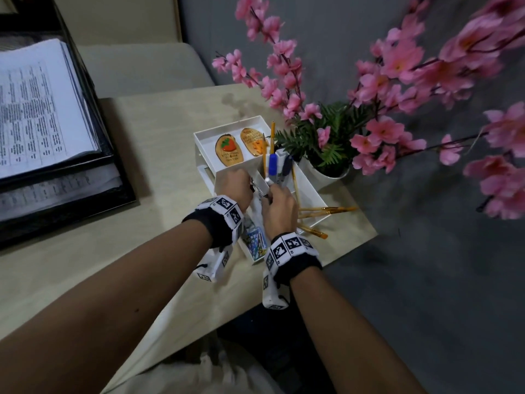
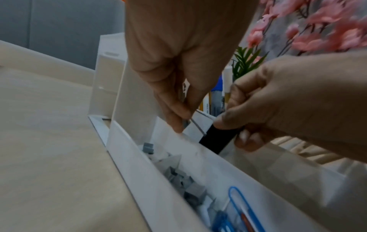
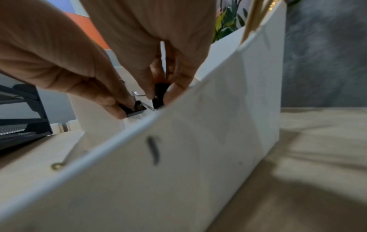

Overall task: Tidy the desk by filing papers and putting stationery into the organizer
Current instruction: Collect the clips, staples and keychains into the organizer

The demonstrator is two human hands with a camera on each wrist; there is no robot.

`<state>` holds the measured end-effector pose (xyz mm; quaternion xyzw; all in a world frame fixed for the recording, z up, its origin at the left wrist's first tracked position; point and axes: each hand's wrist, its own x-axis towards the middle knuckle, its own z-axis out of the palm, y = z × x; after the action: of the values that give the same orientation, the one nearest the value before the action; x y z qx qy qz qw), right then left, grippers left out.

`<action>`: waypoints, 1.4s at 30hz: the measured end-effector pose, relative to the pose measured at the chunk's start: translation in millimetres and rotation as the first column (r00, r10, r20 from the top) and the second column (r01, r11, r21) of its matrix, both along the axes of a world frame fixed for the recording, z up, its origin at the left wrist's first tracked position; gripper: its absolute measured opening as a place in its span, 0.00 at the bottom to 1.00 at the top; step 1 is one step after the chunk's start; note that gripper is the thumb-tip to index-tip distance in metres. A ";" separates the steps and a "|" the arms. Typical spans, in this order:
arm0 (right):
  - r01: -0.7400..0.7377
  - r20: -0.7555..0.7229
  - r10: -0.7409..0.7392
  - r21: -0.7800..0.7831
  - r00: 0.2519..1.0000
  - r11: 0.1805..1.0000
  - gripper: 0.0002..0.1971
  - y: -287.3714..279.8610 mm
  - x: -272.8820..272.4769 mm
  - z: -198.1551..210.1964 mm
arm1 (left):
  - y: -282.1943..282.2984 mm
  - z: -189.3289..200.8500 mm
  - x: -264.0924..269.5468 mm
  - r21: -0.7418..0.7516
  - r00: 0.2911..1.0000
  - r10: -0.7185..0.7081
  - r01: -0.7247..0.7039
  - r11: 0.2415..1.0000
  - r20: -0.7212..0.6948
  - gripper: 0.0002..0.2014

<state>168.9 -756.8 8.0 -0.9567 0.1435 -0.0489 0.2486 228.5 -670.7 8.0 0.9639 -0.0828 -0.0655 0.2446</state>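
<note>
Both hands meet over the white desk organizer [image 1: 312,199]. My left hand [image 1: 250,185] pinches a small black binder clip [image 3: 132,108] by its body and wire handle [image 2: 197,125]. My right hand [image 1: 270,192] grips a second black binder clip [image 2: 216,138] between thumb and fingers, right beside the first. The clips hang just above the organizer's narrow front compartment, which holds grey staples [image 2: 178,175] and coloured paper clips [image 2: 239,202]. Pens and pencils [image 1: 272,163] stand upright in a cup section behind the hands.
Two orange oval tags [image 1: 228,150] lie in the organizer's rear tray. Several yellow brushes [image 1: 326,210] stick out over its right side. A white pot of pink flowers [image 1: 331,173] stands close behind. A black paper tray [image 1: 113,177] with stacked sheets [image 1: 34,109] fills the left.
</note>
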 end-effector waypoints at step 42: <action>-0.726 -0.458 0.732 0.233 0.505 0.647 0.15 284.8 -116.1 -32.7 | 435.9 -28.2 -200.7 0.350 0.579 0.760 -0.675 0.650 -0.295 0.41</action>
<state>52.7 -472.0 -24.7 -0.9018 -0.2109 0.3178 0.2031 27.9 -234.8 -20.2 0.8951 0.3773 -0.1722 0.1636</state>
